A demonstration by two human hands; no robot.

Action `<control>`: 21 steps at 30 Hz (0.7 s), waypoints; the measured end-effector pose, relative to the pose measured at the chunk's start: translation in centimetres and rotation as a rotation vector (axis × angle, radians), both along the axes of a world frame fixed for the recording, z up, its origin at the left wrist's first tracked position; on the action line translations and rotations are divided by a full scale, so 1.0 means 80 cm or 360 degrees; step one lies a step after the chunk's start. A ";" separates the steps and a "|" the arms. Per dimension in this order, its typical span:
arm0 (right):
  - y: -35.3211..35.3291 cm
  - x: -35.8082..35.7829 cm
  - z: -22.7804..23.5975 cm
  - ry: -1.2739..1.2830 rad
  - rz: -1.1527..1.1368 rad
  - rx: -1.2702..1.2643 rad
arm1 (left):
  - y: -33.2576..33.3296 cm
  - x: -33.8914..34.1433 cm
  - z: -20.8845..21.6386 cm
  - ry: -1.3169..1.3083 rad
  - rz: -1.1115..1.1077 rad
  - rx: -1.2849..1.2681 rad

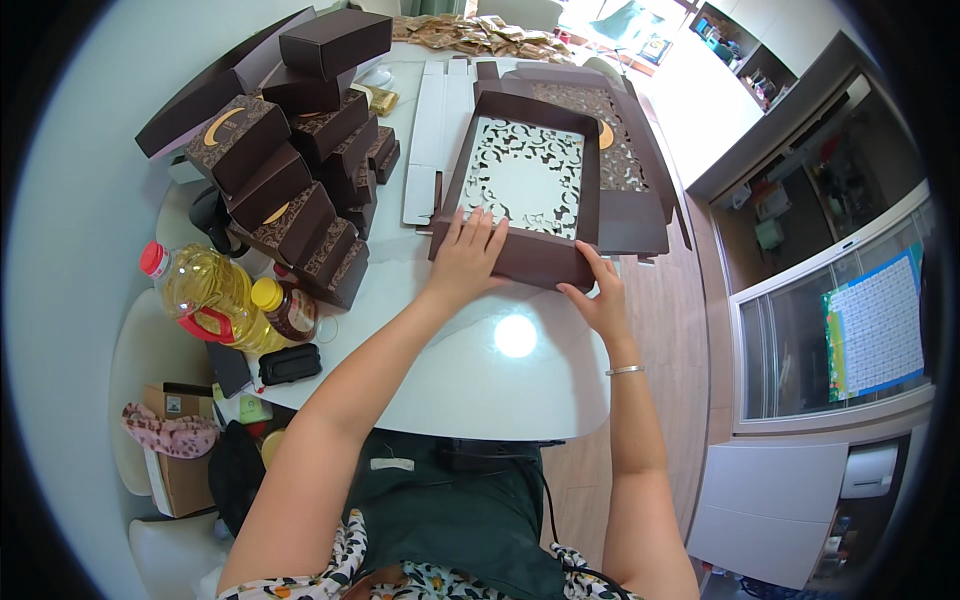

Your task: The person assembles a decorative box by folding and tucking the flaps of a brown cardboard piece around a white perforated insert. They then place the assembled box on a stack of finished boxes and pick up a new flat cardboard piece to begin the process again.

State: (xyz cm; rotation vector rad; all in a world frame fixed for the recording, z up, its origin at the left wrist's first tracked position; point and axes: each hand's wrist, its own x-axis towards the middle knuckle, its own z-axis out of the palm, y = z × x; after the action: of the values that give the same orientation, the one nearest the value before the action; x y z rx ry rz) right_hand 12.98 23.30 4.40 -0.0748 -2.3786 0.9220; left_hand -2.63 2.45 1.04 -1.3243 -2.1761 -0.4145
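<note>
A dark brown cardboard box lid with walls stands on the white table in front of me. Its flat panel has a curly cut-out pattern, and white shows through the openings. My left hand lies over the near wall toward its left end, with the fingers reaching inside over the rim. At the near right corner, my right hand pinches the wall between thumb and fingers. Beyond the lid to the right lies flat brown printed cardboard with a gold crescent. Part of it is hidden under the lid.
Stacked brown boxes stand on the left. Nearer are an oil bottle, a yellow-capped jar and a black case. Pale flat cardboard lies left of the lid. Several gold packets cover the far end.
</note>
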 end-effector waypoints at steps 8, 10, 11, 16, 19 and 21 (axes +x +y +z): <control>0.003 -0.001 0.015 -0.0113 -0.0250 0.0149 | 0.007 -0.005 -0.013 -0.0045 -0.0002 -0.0005; -0.003 -0.016 0.018 0.0015 -0.0332 0.0361 | 0.004 -0.005 -0.013 -0.0036 0.0017 -0.0018; -0.007 -0.022 0.021 0.0078 -0.0386 0.0464 | 0.006 -0.004 -0.012 -0.0041 0.0022 -0.0028; -0.037 -0.082 0.014 -0.0130 -0.0333 0.0781 | 0.007 -0.001 -0.008 -0.0088 0.0052 -0.0046; -0.045 -0.110 0.013 -0.0207 -0.0356 0.0954 | 0.006 -0.003 -0.006 -0.0085 0.0066 -0.0052; -0.043 -0.118 0.010 -0.0181 -0.0310 0.1046 | 0.007 -0.003 -0.004 -0.0050 0.0064 -0.0027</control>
State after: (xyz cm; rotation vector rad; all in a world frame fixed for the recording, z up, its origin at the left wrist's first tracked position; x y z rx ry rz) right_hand 3.51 19.84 5.23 -0.1006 -2.6018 0.0229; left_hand -2.86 3.01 0.73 -1.2889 -2.2330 -0.4047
